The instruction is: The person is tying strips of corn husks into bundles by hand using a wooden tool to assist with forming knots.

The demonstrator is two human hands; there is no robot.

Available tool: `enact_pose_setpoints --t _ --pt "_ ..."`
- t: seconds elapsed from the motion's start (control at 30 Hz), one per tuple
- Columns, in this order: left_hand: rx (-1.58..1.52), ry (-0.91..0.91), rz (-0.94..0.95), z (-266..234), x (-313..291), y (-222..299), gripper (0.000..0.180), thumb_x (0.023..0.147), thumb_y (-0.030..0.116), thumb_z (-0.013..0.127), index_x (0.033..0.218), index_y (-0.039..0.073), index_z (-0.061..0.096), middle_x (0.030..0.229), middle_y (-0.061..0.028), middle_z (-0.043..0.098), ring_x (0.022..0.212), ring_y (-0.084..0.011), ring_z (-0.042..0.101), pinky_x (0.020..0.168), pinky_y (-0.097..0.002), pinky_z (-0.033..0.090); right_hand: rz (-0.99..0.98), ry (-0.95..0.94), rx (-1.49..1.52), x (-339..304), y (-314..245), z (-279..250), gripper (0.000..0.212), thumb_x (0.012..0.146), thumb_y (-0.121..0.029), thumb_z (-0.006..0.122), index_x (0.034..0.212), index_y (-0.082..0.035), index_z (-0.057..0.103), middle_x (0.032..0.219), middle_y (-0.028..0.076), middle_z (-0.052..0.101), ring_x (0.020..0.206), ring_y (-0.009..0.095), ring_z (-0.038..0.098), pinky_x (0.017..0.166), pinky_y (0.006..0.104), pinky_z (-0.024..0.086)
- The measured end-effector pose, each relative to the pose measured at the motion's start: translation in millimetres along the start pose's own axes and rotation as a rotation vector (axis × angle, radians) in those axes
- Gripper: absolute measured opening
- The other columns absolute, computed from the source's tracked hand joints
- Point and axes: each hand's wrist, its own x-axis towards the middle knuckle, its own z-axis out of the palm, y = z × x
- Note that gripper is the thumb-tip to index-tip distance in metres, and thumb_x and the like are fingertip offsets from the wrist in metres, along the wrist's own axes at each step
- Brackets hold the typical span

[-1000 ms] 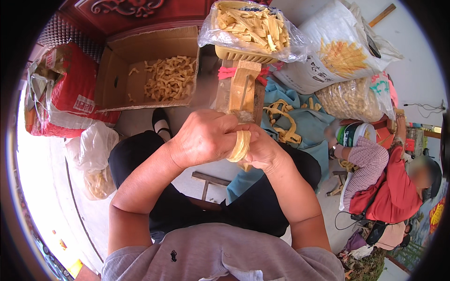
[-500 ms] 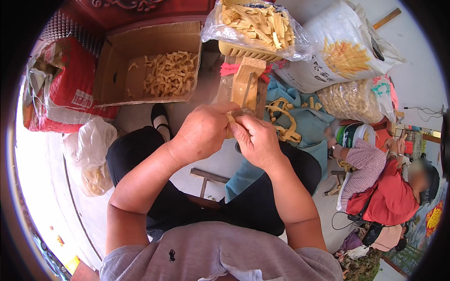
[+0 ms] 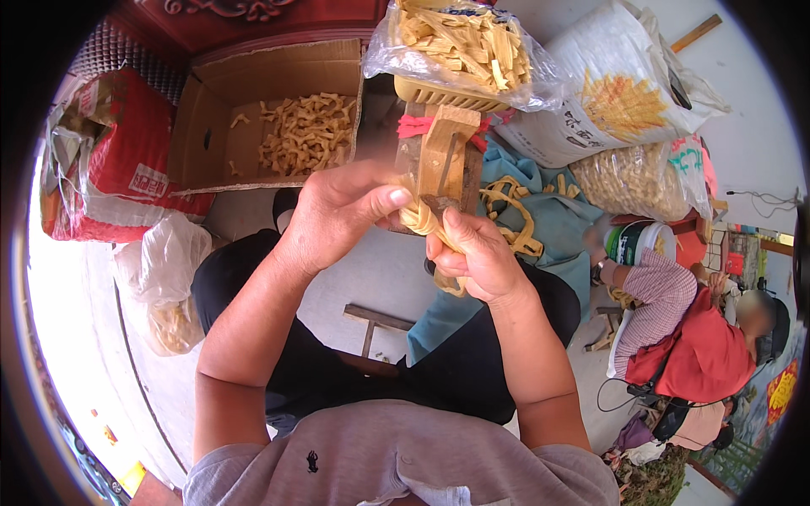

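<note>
A pale yellow, flat strip (image 3: 424, 221) is bunched and wrapped into a knot-like bundle between my hands, with a loop hanging below. My right hand (image 3: 477, 253) is closed around its lower right end, thumb on top. At its upper left end, my left hand (image 3: 342, 211) grips the strip with the thumb against it; the other fingers are partly blurred. Just beyond the bundle stands a slotted wooden block (image 3: 445, 156) fixed to a bench. The bundle's top lies close against the block's near end; whether they touch I cannot make out.
A cardboard box (image 3: 224, 160) of small knotted pieces stands far left. A basket (image 3: 451, 93) carries a plastic bag of flat strips (image 3: 464, 46). Loose strips (image 3: 510, 215) lie on a blue cloth (image 3: 548, 228). Full sacks (image 3: 624, 93) stand right, near a person in red (image 3: 704, 346).
My hands have moved apart, the left one leftward and the right one slightly right and down. The wrapped strip, mostly covered before, now shows between them.
</note>
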Motion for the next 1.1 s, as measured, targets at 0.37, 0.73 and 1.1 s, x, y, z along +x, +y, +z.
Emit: enact_pose_setpoints --t 0.37,0.73,1.1 --pt "-0.214 0.038 -0.170 10.1 5.9 -27.4 0.009 0.083 0.007 0.066 0.083 0.003 0.058 0.064 -0.0025 0.054 0.051 -0.0083 0.048 0.045 -0.0226 0.037 -0.274 0.444 -0.472 2.3 3.2 -6.1 0.032 0.086 -0.030 0.070 0.078 0.000 0.063 0.063 -0.003 0.052 0.055 0.003 0.040 0.048 0.0201 0.033" --pt "0.347 0.258 -0.052 16.9 59.9 -77.4 0.014 0.090 0.017 0.064 0.089 0.004 0.061 0.072 0.0022 0.056 0.059 -0.0063 0.046 0.055 -0.0221 0.040 -0.209 0.928 -1.444 40.6 -10.4 -32.6 0.024 0.086 -0.030 0.065 0.092 -0.011 0.051 0.073 0.010 0.066 0.070 0.034 0.064 0.061 0.0445 0.047" --pt "0.122 -0.067 -0.346 30.9 6.2 -42.0 0.019 0.092 0.013 0.054 0.090 -0.004 0.061 0.081 -0.0090 0.063 0.072 -0.0144 0.059 0.063 -0.0274 0.048 -1.114 0.365 -1.296 24.0 16.3 5.1 0.029 0.077 -0.002 0.062 0.105 -0.009 0.055 0.071 0.009 0.064 0.058 0.027 0.062 0.052 0.0365 0.049"
